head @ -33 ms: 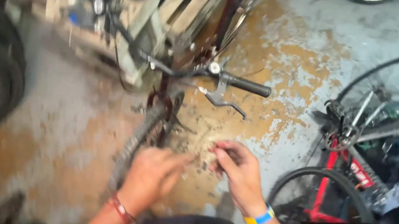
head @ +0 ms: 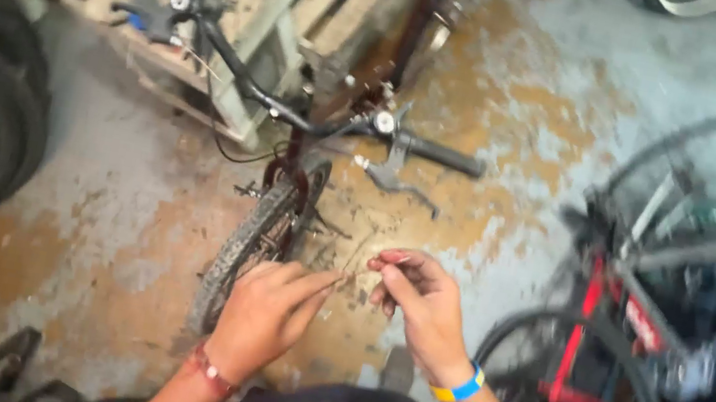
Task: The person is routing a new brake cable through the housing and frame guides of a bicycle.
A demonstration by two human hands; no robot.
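Hands (head: 267, 312) pinch thin wire (head: 359, 264) (blurred)

Rough, stained concrete floor (head: 136, 193); black rubber handlebar grip (head: 443, 155).

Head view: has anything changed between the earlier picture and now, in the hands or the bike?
Nothing visibly changed. Both hands are as before: the left hand and right hand meet fingertip to fingertip over something thin and small, too blurred to identify, above the bike's front wheel. The handlebar and the red bike at the right are where they were.
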